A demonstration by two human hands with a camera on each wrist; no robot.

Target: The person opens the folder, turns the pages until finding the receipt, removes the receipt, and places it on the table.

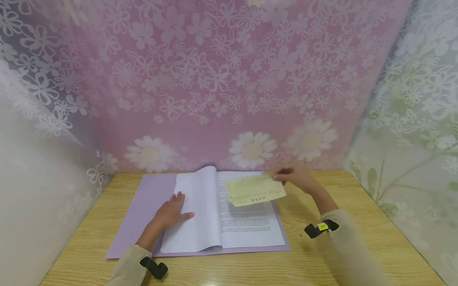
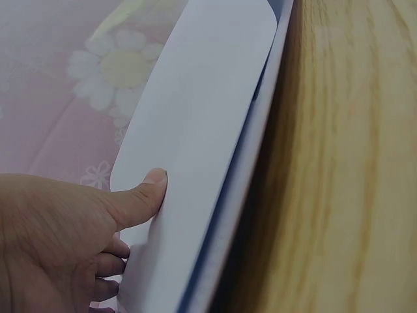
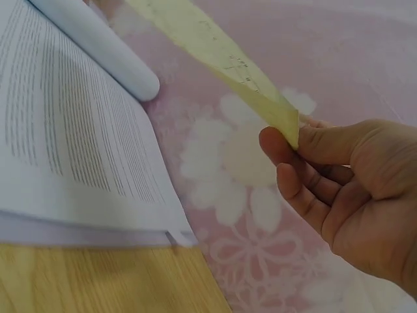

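Observation:
A purple folder (image 1: 137, 222) lies open on the table, with white printed pages (image 1: 247, 226) inside. The left-hand pages (image 1: 200, 214) are turned over and bulge near the spine. My left hand (image 1: 171, 212) rests on them with spread fingers; in the left wrist view its thumb (image 2: 153, 189) lies on the white paper. My right hand (image 1: 293, 177) pinches a yellow slip of paper (image 1: 255, 190) with handwriting by its right corner. In the head view the slip hangs over the right page. The right wrist view shows thumb and fingertips on the slip's end.
The folder sits on a wood-grain table (image 1: 229, 270) near its back edge. A pink floral curtain (image 1: 214, 119) stands right behind it, and pale floral cloth (image 1: 422, 159) closes the right side. Each wrist carries a black camera mount (image 1: 154, 267).

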